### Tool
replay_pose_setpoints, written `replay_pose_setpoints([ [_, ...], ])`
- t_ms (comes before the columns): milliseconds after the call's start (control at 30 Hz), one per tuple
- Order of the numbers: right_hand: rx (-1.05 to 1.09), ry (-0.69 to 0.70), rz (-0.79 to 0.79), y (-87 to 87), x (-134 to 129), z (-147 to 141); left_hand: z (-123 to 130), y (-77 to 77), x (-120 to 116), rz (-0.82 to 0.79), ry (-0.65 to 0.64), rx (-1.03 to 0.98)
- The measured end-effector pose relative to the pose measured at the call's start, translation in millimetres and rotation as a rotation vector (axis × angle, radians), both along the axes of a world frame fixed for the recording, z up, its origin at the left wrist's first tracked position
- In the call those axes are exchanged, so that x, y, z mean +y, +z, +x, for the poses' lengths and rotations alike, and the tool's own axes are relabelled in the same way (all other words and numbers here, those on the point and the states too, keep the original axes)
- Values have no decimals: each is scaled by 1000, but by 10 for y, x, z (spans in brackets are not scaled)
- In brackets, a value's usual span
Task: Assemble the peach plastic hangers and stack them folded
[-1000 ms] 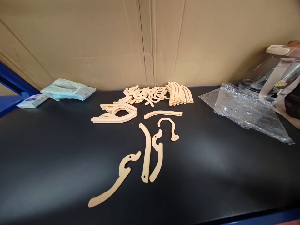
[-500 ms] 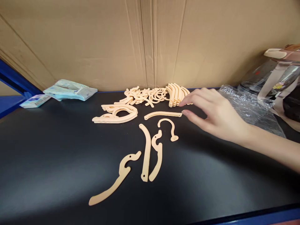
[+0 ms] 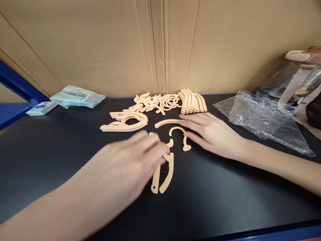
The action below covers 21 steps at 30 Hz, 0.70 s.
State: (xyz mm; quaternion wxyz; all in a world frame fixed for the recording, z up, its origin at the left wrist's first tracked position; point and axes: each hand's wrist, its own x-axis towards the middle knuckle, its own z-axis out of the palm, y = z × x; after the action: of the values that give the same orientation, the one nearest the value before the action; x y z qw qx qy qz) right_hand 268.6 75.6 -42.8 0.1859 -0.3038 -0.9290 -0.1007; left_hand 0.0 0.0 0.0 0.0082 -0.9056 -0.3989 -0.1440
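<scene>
From the near-left side of the black tabletop [image 3: 225, 201], the blurred left hand [image 3: 135, 160] has come in over flat, curved beige plastic strips [image 3: 169, 175]; I cannot tell whether it grasps one. Nearer the far edge, the right hand [image 3: 212, 133] has shifted left to the beige plastic hook [image 3: 185, 141] and slim curved beige bar [image 3: 167, 122], grip likewise unclear. Both hands are now among these.
</scene>
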Motion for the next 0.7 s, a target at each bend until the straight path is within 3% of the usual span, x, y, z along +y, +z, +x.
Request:
replay_pose_setpoints([
  [133, 22, -21, -16, -86, 28, 39, 61, -175, 248, 165, 22, 14],
  [267, 45, -24, 17, -109, 20, 68, 50, -346, 275, 89, 3, -97],
  [533, 146, 64, 110, -46, -73, 62, 55, -336, 122, -172, -89, -202],
  [700, 161, 241, 71, -7, -127, 40, 64, -350, 121, -225, -122, -259],
])
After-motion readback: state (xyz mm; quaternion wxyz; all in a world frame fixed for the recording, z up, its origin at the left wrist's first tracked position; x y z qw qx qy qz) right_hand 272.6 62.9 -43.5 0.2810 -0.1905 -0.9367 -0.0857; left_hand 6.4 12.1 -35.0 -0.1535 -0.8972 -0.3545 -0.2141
